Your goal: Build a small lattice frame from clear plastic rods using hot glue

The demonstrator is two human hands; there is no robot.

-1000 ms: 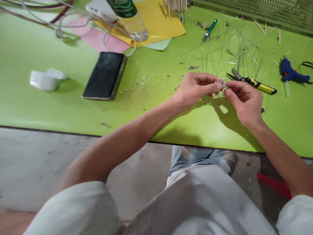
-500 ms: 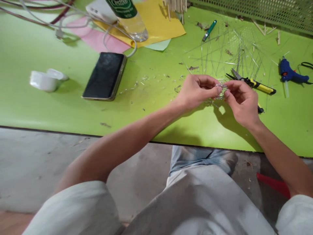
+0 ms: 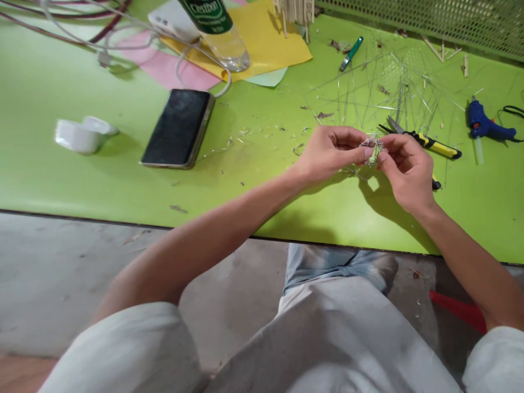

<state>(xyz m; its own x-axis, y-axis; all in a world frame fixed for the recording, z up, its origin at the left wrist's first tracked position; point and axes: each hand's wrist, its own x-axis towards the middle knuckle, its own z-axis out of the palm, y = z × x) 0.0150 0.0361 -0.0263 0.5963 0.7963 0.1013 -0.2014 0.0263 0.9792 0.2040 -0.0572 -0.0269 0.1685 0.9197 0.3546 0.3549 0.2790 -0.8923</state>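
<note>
A small tangle of bent silvery wire point(image 3: 374, 148) is held up between my two hands, just above the green table point(image 3: 254, 202). My left hand point(image 3: 332, 153) pinches its left side with thumb and fingers. On the opposite side my right hand point(image 3: 407, 169) grips it between thumb and fingertips. The fingers cover part of the wire piece, so its full shape is hidden. Behind my right hand lie pliers with yellow and black handles point(image 3: 440, 147). Loose straight wires point(image 3: 399, 101) are strewn over the table beyond my hands.
A blue glue gun point(image 3: 487, 123) lies at the right, a green cutter knife point(image 3: 351, 53) farther back. To the left are a phone point(image 3: 178, 126), a white earbud case point(image 3: 77, 136), a water bottle point(image 3: 229, 46), coloured paper point(image 3: 270, 46) and cables point(image 3: 82, 35). A perforated green panel point(image 3: 462, 24) borders the back.
The wire piece has turned slightly between my fingers, with both hands keeping their pinch. The view has shifted a little; the things on the table lie where they were.
</note>
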